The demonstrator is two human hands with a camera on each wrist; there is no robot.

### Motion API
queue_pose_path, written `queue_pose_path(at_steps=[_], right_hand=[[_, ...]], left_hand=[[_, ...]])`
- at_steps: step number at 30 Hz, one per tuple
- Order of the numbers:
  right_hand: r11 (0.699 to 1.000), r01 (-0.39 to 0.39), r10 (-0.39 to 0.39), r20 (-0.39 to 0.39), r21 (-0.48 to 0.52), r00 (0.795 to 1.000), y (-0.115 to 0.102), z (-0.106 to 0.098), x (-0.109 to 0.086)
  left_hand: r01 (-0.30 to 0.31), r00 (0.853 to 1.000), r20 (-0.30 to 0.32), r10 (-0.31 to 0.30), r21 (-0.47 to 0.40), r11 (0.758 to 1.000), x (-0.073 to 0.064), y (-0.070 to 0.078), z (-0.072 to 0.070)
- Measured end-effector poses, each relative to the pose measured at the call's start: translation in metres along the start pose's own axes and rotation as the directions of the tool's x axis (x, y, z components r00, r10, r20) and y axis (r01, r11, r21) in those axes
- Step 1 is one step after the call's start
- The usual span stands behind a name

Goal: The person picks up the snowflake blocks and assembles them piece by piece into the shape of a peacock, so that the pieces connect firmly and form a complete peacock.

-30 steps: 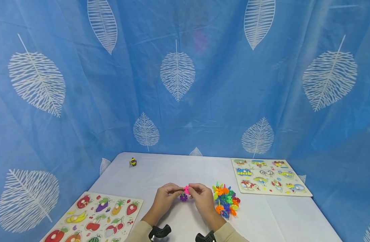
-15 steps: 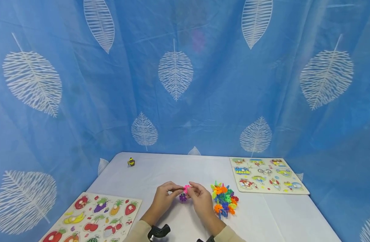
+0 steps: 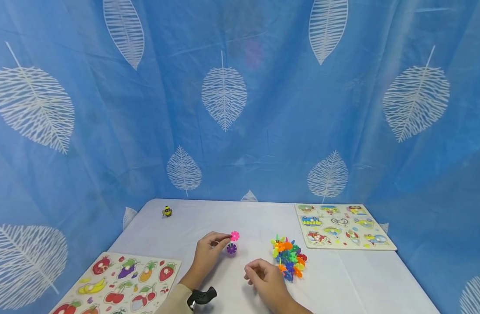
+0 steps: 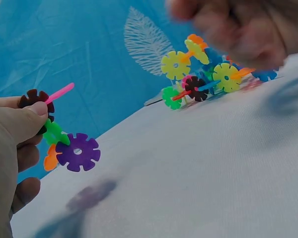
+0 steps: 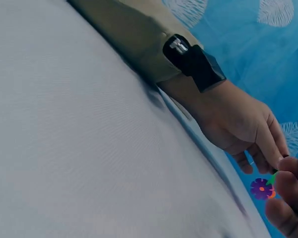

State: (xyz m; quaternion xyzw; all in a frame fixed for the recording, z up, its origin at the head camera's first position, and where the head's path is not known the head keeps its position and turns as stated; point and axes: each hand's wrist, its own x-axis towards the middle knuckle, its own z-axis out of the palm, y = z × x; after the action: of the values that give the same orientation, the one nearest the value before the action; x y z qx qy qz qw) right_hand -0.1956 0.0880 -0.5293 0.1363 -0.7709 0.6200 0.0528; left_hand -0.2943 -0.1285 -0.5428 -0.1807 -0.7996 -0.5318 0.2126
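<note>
My left hand [image 3: 207, 254] pinches a small chain of flower-shaped plastic discs between thumb and fingers, above the table. The left wrist view shows a dark brown disc [image 4: 29, 100] under the thumb, a pink disc [image 4: 62, 92] edge-on at the top, then a green disc [image 4: 53, 133], an orange disc [image 4: 50, 158] and a purple disc [image 4: 78, 152] lower down. My right hand [image 3: 268, 282] is apart from the chain, nearer me, its fingers loosely curled with nothing visible in them. It blurs in the left wrist view.
Right of my right hand lies a multicoloured cluster of joined flower discs [image 3: 290, 257]. A fruit puzzle board [image 3: 143, 258] lies at front left, a vehicle puzzle board [image 3: 338, 245] at back right. A small yellow-and-black figure [image 3: 167, 211] stands at back left. A blue leaf-printed curtain [image 3: 263, 131] surrounds the table.
My right hand has let go of the pink disc and moved back towards me and to the right. My left hand keeps the chain and has shifted slightly left and away from me.
</note>
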Motion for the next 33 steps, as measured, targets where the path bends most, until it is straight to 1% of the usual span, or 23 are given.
queue_pose_path(at_steps=[1,3,4,6,7,8,9,10,11,13,14,16,18,19,21,22,25,27,30,32,33], right_hand=[[0.999,0.026,-0.026,-0.011,-0.039,1.000,-0.002,-0.004,-0.002],[0.989,0.073,-0.084,-0.083,-0.132,0.993,-0.005,-0.014,-0.005],[0.980,0.091,-0.117,-0.141,-0.177,0.983,-0.006,-0.019,-0.004],[0.955,0.102,-0.179,-0.266,-0.277,0.947,-0.010,-0.030,0.000],[0.942,0.079,-0.188,-0.317,-0.326,0.930,-0.012,-0.037,0.004],[0.927,0.039,-0.181,-0.353,-0.373,0.918,-0.014,-0.045,0.008],[0.911,-0.006,-0.160,-0.369,-0.412,0.916,-0.016,-0.053,0.013],[0.889,-0.053,-0.131,-0.364,-0.455,0.922,-0.018,-0.061,0.018],[0.862,-0.089,-0.096,-0.334,-0.499,0.938,-0.019,-0.069,0.023],[0.805,-0.143,0.005,-0.235,-0.576,0.972,-0.020,-0.085,0.031],[0.779,-0.150,0.049,-0.180,-0.608,0.982,-0.020,-0.091,0.034],[0.743,-0.119,0.093,-0.074,-0.659,0.993,-0.019,-0.101,0.039],[0.720,-0.090,0.120,-0.005,-0.688,0.993,-0.017,-0.108,0.043],[0.715,-0.077,0.124,0.018,-0.695,0.992,-0.016,-0.110,0.045],[0.711,-0.038,0.112,0.060,-0.702,0.992,-0.015,-0.113,0.048],[0.716,-0.021,0.110,0.082,-0.698,0.991,-0.014,-0.114,0.049],[0.735,0.054,0.083,0.168,-0.676,0.982,-0.015,-0.119,0.055],[0.745,0.112,0.066,0.239,-0.658,0.969,-0.017,-0.121,0.059],[0.750,0.206,0.038,0.351,-0.629,0.935,-0.019,-0.124,0.063],[0.750,0.264,0.019,0.418,-0.607,0.908,-0.020,-0.125,0.066],[0.747,0.304,-0.002,0.454,-0.592,0.891,-0.020,-0.125,0.068]], left_hand=[[-0.002,1.000,-0.003,0.002,0.005,1.000,0.001,0.000,0.001],[-0.008,1.000,-0.001,0.008,0.003,1.000,0.004,0.000,0.004],[-0.012,1.000,0.005,0.012,0.000,1.000,0.006,0.000,0.006],[-0.018,0.999,0.028,0.018,-0.007,1.000,0.012,0.000,0.009],[-0.019,0.999,0.041,0.019,-0.010,1.000,0.014,0.000,0.011],[-0.022,0.998,0.052,0.022,-0.014,1.000,0.017,0.000,0.013],[-0.019,0.998,0.064,0.021,-0.019,1.000,0.019,0.001,0.015],[-0.016,0.997,0.074,0.018,-0.024,1.000,0.020,0.001,0.017],[-0.011,0.996,0.083,0.013,-0.027,1.000,0.021,0.002,0.020],[0.000,0.995,0.099,0.003,-0.036,0.999,0.021,0.002,0.023],[0.003,0.994,0.108,0.002,-0.043,0.999,0.019,0.002,0.025],[0.008,0.992,0.129,-0.004,-0.037,0.999,0.016,0.002,0.028],[0.005,0.989,0.148,0.000,-0.032,0.999,0.014,0.002,0.029],[0.005,0.988,0.155,0.000,-0.029,1.000,0.013,0.002,0.030],[0.002,0.987,0.160,0.002,-0.026,1.000,0.011,0.001,0.031],[0.000,0.987,0.158,0.005,-0.032,0.999,0.011,0.001,0.031],[-0.012,0.989,0.144,0.020,-0.050,0.999,0.010,0.000,0.031],[-0.017,0.991,0.135,0.024,-0.051,0.999,0.010,0.000,0.030],[-0.006,0.991,0.135,0.012,-0.044,0.999,0.010,0.002,0.029],[0.003,0.990,0.141,0.002,-0.034,0.999,0.009,0.002,0.028],[0.006,0.990,0.144,-0.002,-0.030,1.000,0.009,0.002,0.028]])
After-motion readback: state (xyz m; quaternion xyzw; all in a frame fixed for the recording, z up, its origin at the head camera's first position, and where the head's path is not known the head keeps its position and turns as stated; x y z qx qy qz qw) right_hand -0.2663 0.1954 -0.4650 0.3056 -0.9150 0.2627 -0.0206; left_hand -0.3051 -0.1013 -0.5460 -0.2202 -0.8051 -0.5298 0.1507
